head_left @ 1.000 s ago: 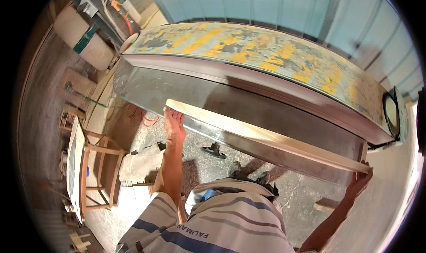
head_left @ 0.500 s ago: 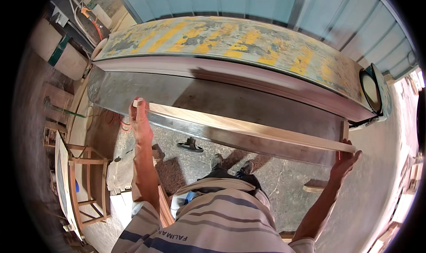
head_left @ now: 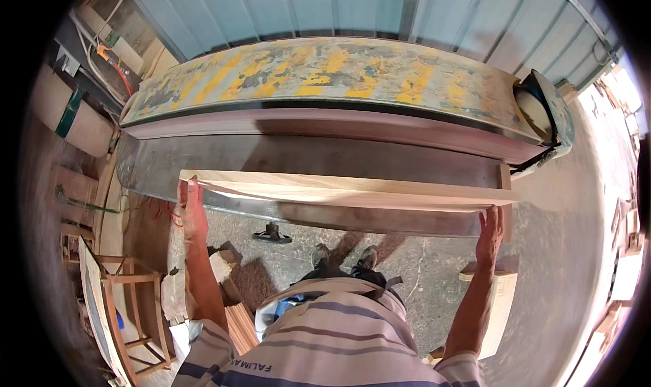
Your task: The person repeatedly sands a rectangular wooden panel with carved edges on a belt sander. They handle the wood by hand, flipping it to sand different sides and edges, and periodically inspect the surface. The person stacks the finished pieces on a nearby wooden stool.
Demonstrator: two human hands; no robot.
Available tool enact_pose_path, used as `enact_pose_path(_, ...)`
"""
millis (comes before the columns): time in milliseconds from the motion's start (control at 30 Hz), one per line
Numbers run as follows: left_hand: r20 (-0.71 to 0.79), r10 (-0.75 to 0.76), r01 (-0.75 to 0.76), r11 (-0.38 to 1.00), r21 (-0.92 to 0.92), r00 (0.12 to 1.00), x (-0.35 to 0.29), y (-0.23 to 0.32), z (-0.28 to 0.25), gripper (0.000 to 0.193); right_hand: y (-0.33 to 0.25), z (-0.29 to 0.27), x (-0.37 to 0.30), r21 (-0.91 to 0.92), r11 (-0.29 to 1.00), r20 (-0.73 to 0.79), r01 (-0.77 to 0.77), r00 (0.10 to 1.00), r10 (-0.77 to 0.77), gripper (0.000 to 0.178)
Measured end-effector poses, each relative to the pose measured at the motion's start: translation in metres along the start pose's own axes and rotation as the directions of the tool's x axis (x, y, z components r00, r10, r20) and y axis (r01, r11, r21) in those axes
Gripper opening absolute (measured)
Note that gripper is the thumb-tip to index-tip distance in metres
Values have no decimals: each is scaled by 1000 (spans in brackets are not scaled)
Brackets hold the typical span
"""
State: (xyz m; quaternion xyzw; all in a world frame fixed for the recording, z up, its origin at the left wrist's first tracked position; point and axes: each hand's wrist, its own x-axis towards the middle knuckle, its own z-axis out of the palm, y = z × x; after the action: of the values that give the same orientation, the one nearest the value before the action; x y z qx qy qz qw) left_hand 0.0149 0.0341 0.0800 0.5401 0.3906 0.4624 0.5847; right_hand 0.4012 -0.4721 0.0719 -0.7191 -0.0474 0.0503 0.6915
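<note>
Both left hand (head_left: 192,209) and right hand (head_left: 489,234), fingers part-curled, hold the board (head_left: 346,186) across mid-frame near its opposite ends, presumably to balance its length.

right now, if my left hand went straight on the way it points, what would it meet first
Beyond the wooden board in its grip, the left hand would probably meet the pale belt behind the metal table. The hand's height is unclear, so the table could come first.
</note>
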Motion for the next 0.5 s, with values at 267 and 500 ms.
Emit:
enact_pose_path(267,28,-275,248,902,353,961,-28,29,28,64,25,-7,6,77,994,168,-79,984,65,51)
enact_pose_path(500,343,-82,35,989,143,936,23,-43,0,54,21,-9,10,-48,993,167,-108,979,115,41)
